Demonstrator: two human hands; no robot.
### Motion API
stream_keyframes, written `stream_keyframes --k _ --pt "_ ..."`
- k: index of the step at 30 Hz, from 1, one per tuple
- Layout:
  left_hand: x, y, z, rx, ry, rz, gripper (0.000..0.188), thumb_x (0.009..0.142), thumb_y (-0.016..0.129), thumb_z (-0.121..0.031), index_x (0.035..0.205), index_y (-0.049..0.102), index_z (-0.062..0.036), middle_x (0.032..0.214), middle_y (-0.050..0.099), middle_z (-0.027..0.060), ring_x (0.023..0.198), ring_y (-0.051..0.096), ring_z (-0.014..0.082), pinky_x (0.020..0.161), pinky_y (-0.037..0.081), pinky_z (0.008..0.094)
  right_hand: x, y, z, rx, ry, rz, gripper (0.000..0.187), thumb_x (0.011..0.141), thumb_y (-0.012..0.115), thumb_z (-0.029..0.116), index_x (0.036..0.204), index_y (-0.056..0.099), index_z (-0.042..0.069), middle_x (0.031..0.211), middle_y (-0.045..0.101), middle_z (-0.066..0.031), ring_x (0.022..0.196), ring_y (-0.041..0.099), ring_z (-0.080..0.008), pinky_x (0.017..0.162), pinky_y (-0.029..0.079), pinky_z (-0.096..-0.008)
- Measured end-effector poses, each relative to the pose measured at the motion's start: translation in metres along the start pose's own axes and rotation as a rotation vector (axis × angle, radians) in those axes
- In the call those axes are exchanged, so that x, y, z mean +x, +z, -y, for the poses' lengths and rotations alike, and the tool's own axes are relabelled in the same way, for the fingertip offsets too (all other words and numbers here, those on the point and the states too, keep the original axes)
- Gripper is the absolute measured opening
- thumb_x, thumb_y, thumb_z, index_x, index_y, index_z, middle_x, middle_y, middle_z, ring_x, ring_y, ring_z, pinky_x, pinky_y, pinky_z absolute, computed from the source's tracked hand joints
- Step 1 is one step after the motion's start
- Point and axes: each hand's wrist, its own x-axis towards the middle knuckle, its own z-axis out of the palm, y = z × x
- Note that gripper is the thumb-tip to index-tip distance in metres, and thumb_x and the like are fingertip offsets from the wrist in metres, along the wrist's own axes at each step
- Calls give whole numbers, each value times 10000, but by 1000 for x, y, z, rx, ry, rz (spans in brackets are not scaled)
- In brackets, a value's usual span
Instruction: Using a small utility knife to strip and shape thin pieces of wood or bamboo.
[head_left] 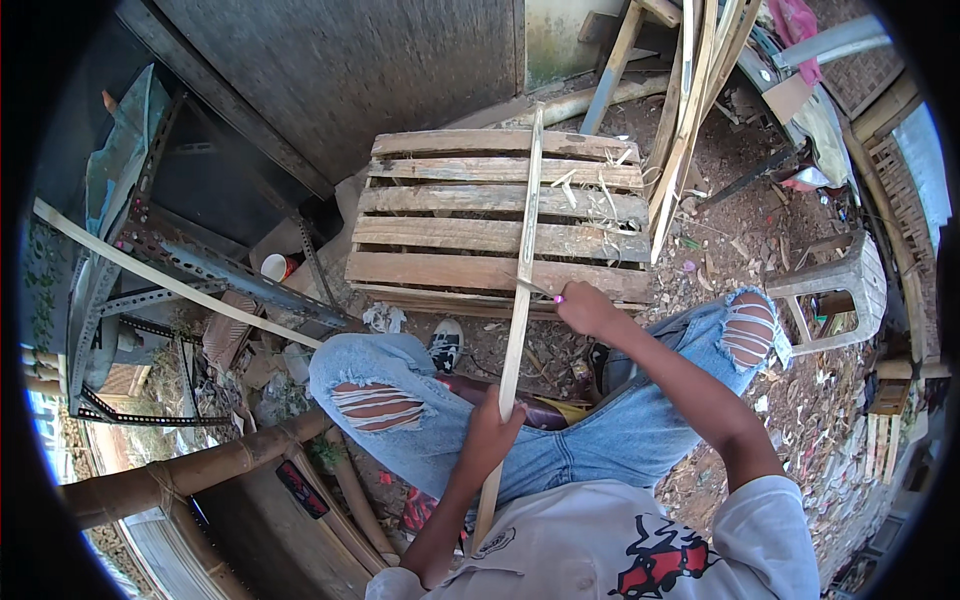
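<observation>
Outdoors, on bare earth (735, 230), a slatted wooden crate (440, 238) carries the far length of a pale wooden strip (514, 345), which runs from beyond its far edge, right of centre, over the near edge toward the person. If the unclamped strip rolled or the knife (540, 291) slipped off it near that edge, the blade could reach the left hand (492, 425), its fingers wrapped around the strip, or the ripped jeans (640, 440). Clenched fingers of the right hand (590, 308) grasp the knife, that forearm (680, 385) reaching forward and leftward; the left hand sits lower, knuckles outward.
</observation>
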Motion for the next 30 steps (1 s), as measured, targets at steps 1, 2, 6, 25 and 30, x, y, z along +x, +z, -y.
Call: stream_keyframes --k 1,2,6,25,30 --pt "2 -2 -3 -59 -89 39 163 857 573 -124 889 451 -20 534 504 47 410 499 123 371 386 282 4 3 -4 -39 -157 127 284 743 513 172 684 623 -83 726 593 -313 738 611 -432 711 494 -476" --pt "2 -4 4 -59 -98 22 163 857 573 -124 889 451 -20 534 504 47 410 499 123 371 386 282 -11 1 29 89 -58 178 294 751 503 167 692 619 -96 749 593 -318 764 606 -437 729 488 -482" --pt "-10 2 13 26 44 -56 167 868 572 -133 867 442 -28 522 484 32 396 477 104 361 369 266 -8 -6 37 -42 10 -7 288 767 502 176 720 634 -76 804 616 -296 807 619 -414 743 497 -465" --pt "-19 -3 -11 -305 -225 58 109 918 494 -110 860 418 -55 530 410 -21 394 386 52 348 310 228 -29 -4 58 -106 -283 279 233 717 508 153 711 636 -41 710 615 -245 738 626 -387 694 503 -457" --pt "-25 2 -11 -71 -125 4 151 914 513 -139 846 418 -44 526 454 7 396 442 75 354 342 243 -15 -5 41 -78 -67 75 241 739 521 179 704 633 -32 721 621 -240 727 630 -382 689 508 -454"
